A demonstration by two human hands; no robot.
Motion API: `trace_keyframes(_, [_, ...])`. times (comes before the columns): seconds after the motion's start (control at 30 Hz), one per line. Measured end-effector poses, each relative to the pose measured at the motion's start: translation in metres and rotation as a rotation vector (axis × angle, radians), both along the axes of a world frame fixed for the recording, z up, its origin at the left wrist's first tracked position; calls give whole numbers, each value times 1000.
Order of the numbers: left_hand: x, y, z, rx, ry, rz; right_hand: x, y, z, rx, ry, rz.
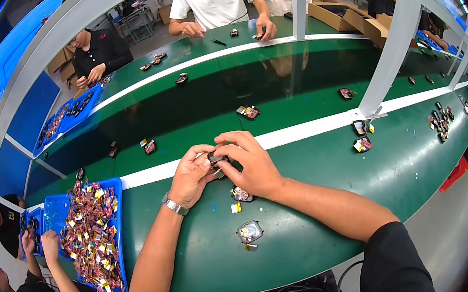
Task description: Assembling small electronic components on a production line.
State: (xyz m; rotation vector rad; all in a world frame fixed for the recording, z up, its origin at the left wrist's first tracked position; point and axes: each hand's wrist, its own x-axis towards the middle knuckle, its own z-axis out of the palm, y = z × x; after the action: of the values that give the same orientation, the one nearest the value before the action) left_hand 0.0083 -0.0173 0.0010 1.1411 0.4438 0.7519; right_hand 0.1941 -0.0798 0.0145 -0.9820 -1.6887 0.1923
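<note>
Above the green table, my left hand [190, 177] and my right hand [251, 167] meet, their fingers closed round a small dark electronic casing [219, 158]. A thin pale strip sticks out of it between the fingers, and much of the casing is hidden. Just below my right hand lies a small dark-rimmed circuit assembly [240, 194], with a yellow-and-white battery-like piece [236, 208] beside it. Nearer to me sits a translucent grey casing [249, 231], a small yellow-and-silver piece [251, 248] at its lower edge.
A blue tray [122, 218] heaped with small circuit assemblies stands at left, next to a co-worker's raised hand [50, 241]. Beyond the white rail [302, 132], scattered assemblies [248, 112] lie on the green belt. A metal post [388, 48] rises at right. Other people sit across the belt.
</note>
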Motion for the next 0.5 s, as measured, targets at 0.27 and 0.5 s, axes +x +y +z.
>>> trace_keyframes(0.27, [4, -4, 5, -10, 80, 50, -1, 0, 1, 66, -168, -75])
trace_keyframes(0.5, [8, -6, 5, 3, 103, 43, -1, 3, -3, 67, -229, -121])
